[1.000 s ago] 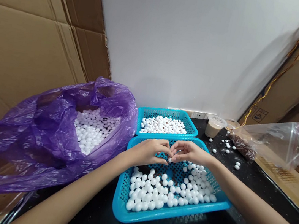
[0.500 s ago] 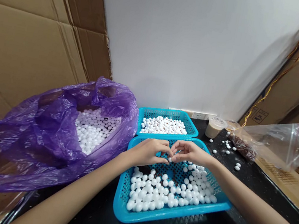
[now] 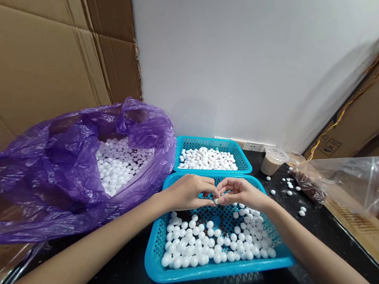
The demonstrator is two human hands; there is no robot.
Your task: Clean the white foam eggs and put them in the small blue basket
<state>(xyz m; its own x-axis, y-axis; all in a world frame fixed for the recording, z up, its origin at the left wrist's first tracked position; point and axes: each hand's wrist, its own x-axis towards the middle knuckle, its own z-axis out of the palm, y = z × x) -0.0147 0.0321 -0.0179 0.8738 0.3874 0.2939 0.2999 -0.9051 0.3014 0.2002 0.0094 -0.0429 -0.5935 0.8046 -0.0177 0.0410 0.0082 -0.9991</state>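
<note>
My left hand (image 3: 191, 192) and my right hand (image 3: 241, 193) meet fingertip to fingertip above the back half of the nearer blue plastic basket (image 3: 216, 279). Between their pinched fingers sits a small white ball (image 3: 216, 200), partly covered by the fingertips; both hands appear to grip it. Many loose white balls (image 3: 188, 249) lie below, along the front and right of this basket. Small dark brown bits (image 3: 203, 221) show on the basket floor under my hands.
Behind stands a second blue basket (image 3: 244, 164) with white pieces. On the left is a purple plastic bag (image 3: 62, 158) of white balls. At the right are a lidded cup (image 3: 272, 162), a clear bag (image 3: 354, 183) with brown bits, and stray white balls (image 3: 302, 211) on the black tabletop (image 3: 329, 245).
The hands hold nearly the same pose, with only slight finger movement around the ball. The whole view has shifted very slightly.
</note>
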